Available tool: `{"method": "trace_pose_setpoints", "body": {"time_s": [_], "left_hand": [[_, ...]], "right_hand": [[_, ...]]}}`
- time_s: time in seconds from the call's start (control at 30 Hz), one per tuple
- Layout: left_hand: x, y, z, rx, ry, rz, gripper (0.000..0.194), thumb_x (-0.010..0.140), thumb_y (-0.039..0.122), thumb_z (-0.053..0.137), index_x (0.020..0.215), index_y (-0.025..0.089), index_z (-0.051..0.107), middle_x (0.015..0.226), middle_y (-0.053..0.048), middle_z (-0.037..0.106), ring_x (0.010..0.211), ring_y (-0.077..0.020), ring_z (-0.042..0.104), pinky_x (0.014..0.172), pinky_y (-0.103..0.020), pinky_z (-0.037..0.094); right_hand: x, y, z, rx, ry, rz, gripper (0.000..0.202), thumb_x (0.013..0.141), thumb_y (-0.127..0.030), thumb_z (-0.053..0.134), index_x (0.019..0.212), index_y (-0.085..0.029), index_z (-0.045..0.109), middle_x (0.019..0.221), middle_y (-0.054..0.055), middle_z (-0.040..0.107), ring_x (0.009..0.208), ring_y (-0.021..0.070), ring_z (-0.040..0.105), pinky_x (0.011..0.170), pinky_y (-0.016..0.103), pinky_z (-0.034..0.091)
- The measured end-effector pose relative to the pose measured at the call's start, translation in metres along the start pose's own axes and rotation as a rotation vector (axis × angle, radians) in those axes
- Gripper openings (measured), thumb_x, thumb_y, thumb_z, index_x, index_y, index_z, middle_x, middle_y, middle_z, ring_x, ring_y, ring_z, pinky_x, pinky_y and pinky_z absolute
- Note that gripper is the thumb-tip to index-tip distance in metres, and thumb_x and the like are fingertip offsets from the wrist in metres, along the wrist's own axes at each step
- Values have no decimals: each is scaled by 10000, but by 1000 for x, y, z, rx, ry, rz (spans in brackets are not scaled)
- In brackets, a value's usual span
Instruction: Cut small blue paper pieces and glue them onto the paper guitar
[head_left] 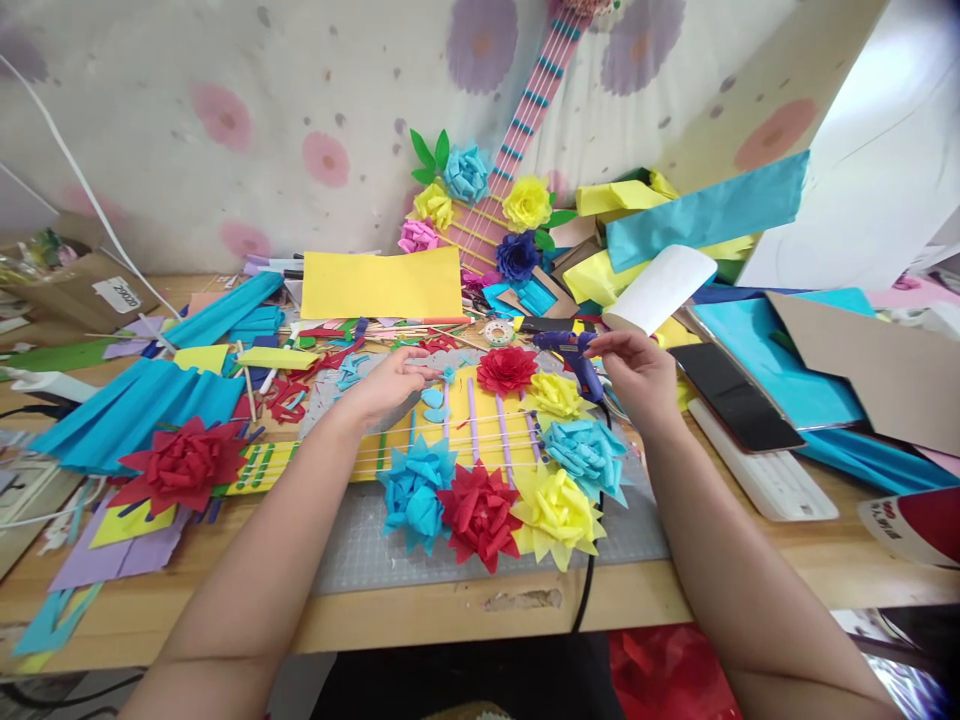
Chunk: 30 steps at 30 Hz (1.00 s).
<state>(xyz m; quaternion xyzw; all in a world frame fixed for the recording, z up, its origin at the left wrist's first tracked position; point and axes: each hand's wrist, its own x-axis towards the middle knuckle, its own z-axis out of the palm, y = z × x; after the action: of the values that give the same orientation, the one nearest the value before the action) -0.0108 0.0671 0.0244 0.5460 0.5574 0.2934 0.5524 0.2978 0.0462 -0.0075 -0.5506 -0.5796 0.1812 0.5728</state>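
My left hand (394, 386) hovers over the left part of a yellow paper guitar (459, 420), its fingers drawn together near a small blue paper piece (448, 375). Whatever it may hold is too small to tell. At the guitar's right side, my right hand (637, 378) has its fingers pinched beside the blue glue gun (574, 358); any item between them cannot be made out. Red (480, 512), blue (418, 492) and yellow (559, 512) paper flowers line the guitar's near edge. Purple strips and white strings cross its body.
A grey cutting mat (480, 572) lies under the guitar. Paper scraps and sticks litter the table behind. A black phone (735, 396) and white keyboard (765, 468) lie at right. Blue crepe paper (142, 410) is at left. A pink flowered guitar (525, 120) leans behind.
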Motion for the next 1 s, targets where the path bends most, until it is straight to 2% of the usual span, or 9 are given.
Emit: {"method": "trace_pose_setpoints", "body": {"time_s": [0.13, 0.2, 0.27, 0.37, 0.47, 0.6, 0.8, 1.0], "left_hand": [[0, 1, -8, 60, 30, 41, 376, 633, 124, 564, 997, 201, 507, 933, -42, 683, 930, -189, 635, 827, -324, 464], [0, 0, -14, 144, 43, 122, 303, 626, 161, 581, 923, 188, 530, 869, -23, 655, 840, -167, 621, 768, -300, 462], [-1, 0, -20, 273, 2, 217, 228, 622, 210, 602, 844, 176, 558, 792, -3, 618, 760, -150, 590, 710, -276, 451], [-4, 1, -25, 518, -124, 291, 165, 651, 281, 609, 773, 170, 610, 695, 12, 580, 675, -141, 546, 631, -254, 416], [-10, 7, -21, 726, -186, 332, 170, 687, 325, 609, 758, 178, 656, 695, 4, 590, 667, -144, 535, 606, -249, 382], [-16, 13, -8, 878, -202, 390, 221, 660, 361, 669, 789, 181, 680, 742, -9, 608, 700, -159, 536, 604, -253, 359], [-16, 10, 0, 953, -180, 444, 190, 705, 341, 620, 787, 180, 680, 779, -30, 623, 755, -178, 547, 661, -272, 376], [-15, 8, 1, 966, -144, 469, 137, 708, 259, 544, 709, 183, 658, 730, -29, 635, 701, -173, 550, 617, -272, 369]], "right_hand": [[-2, 6, -4, -39, 90, -34, 219, 642, -89, 481, 748, -218, 623, 696, -10, 662, 683, 157, 640, 719, 332, 515], [-2, 6, -4, -51, 100, -30, 216, 635, -93, 477, 738, -214, 623, 696, -8, 661, 673, 159, 642, 697, 326, 513], [-4, 5, -3, -81, 98, -30, 211, 632, -95, 474, 729, -210, 622, 698, -2, 661, 674, 160, 640, 704, 326, 512], [-6, 4, -2, -197, 88, -56, 226, 630, -94, 467, 732, -213, 629, 695, 1, 661, 696, 165, 630, 759, 344, 505], [-7, 7, -3, -308, 79, -73, 246, 624, -91, 453, 726, -220, 635, 676, -7, 653, 689, 166, 619, 772, 355, 497], [-6, 12, -5, -349, 77, -47, 248, 625, -103, 443, 724, -225, 635, 660, -11, 639, 669, 171, 614, 715, 349, 497], [-5, 16, -6, -384, 93, -45, 226, 635, -136, 450, 722, -223, 639, 685, 4, 643, 675, 179, 610, 700, 347, 487], [-4, 15, -8, -399, 117, -47, 236, 630, -143, 438, 716, -223, 642, 661, 6, 633, 647, 177, 600, 675, 333, 479]]}}
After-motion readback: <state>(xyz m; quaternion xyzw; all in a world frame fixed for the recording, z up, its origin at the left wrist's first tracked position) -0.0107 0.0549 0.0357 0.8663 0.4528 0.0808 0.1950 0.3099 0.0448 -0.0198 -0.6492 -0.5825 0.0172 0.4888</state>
